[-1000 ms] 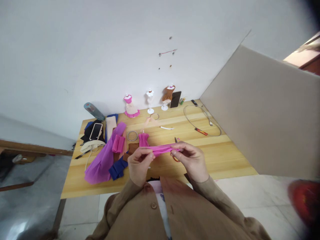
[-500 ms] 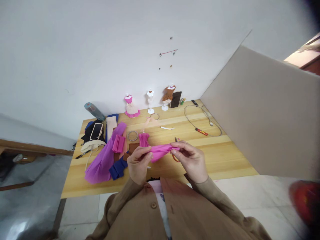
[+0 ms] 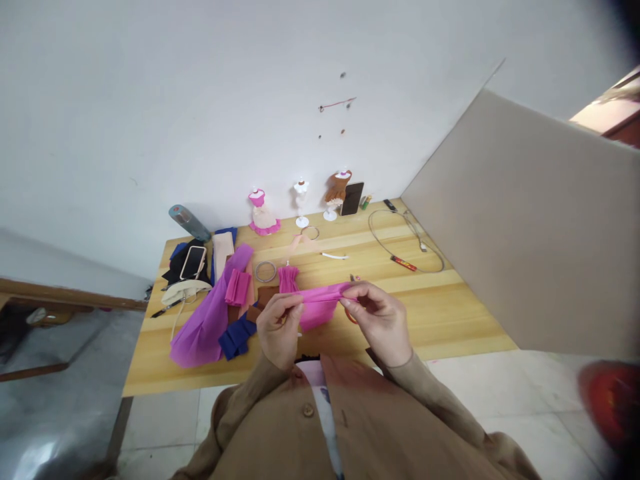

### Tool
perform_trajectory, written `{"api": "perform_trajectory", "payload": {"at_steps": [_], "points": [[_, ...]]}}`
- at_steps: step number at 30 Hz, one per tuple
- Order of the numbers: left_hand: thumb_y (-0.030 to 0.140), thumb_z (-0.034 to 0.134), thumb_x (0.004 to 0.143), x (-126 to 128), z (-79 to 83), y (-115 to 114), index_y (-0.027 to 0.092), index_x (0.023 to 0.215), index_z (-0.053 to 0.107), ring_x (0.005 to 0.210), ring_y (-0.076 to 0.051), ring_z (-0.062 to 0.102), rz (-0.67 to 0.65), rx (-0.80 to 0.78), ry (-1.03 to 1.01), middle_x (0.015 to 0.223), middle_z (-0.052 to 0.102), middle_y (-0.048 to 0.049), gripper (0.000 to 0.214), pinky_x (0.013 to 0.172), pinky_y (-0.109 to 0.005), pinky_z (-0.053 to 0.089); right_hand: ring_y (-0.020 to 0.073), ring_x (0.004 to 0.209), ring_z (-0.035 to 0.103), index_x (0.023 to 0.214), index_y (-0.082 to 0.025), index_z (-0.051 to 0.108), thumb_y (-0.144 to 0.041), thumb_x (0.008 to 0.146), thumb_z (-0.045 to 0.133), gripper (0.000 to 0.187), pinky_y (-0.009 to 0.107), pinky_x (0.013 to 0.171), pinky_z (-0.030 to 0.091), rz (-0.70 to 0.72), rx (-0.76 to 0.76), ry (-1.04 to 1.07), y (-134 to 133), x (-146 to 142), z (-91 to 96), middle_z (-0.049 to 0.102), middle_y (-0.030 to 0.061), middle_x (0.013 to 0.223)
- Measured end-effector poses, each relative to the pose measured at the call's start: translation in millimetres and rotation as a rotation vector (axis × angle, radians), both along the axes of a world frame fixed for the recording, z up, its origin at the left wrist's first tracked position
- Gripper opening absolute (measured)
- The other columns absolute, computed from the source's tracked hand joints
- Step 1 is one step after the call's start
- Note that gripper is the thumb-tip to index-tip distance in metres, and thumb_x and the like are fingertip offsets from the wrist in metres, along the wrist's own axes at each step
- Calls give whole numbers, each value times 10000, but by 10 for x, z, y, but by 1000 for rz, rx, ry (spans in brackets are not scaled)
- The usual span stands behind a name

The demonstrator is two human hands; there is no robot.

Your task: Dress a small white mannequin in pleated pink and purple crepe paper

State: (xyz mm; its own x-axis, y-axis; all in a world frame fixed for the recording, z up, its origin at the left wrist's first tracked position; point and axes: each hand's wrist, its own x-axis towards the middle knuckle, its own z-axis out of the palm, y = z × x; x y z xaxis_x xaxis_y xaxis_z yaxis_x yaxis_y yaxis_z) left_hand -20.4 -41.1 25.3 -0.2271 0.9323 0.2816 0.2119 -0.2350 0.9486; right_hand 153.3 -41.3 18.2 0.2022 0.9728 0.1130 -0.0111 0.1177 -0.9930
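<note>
A strip of pink crepe paper or thin cloth (image 3: 319, 312) is stretched between my two hands above the table's front part. My left hand (image 3: 281, 327) pinches its left end, and my right hand (image 3: 381, 321) pinches the right end. Its upper edge looks folded, and the lower part hangs down. Just behind my left hand lies a gathered pink piece (image 3: 289, 279). Orange-handled scissors (image 3: 352, 316) are partly hidden by my right hand.
Small dress forms stand along the wall: one in pink and cream (image 3: 263, 215), one white (image 3: 301, 203), one in brown (image 3: 339, 190). Purple material (image 3: 213, 320), blue folded pieces (image 3: 237, 337), a phone (image 3: 193, 263) and a bottle (image 3: 189, 222) lie left. A cable (image 3: 376, 241) loops at right.
The pink strip's lower part has dropped open and hangs wider between my hands. My right hand has shifted slightly left; both hands keep their pinch.
</note>
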Motion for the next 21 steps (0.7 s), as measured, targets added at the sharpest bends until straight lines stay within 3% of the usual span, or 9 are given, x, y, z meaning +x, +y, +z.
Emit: {"api": "perform_trajectory", "payload": {"at_steps": [4,10,21], "points": [[196,695,768,3,-62,-21,197,753,749,791,-170,693,-2,-56,-10,817,742,-51,56,723,-282,559,152,636,583,726,-205,673,-268,758,729,91,261,506,446,19,-8,51,14,12,17,653,32,725],[195,697,770,-2,-30,-17,195,752,747,786,-170,692,-13,-29,-11,815,739,-48,53,731,-284,560,134,596,555,783,-212,708,-234,750,729,45,258,517,445,37,3,34,6,31,20,661,18,703],[151,678,792,-9,-13,-17,186,775,745,762,-149,698,-45,93,79,813,740,-44,77,696,-246,561,141,645,563,923,-225,759,-233,767,707,165,276,581,472,51,28,-47,-6,55,3,674,27,777]]}}
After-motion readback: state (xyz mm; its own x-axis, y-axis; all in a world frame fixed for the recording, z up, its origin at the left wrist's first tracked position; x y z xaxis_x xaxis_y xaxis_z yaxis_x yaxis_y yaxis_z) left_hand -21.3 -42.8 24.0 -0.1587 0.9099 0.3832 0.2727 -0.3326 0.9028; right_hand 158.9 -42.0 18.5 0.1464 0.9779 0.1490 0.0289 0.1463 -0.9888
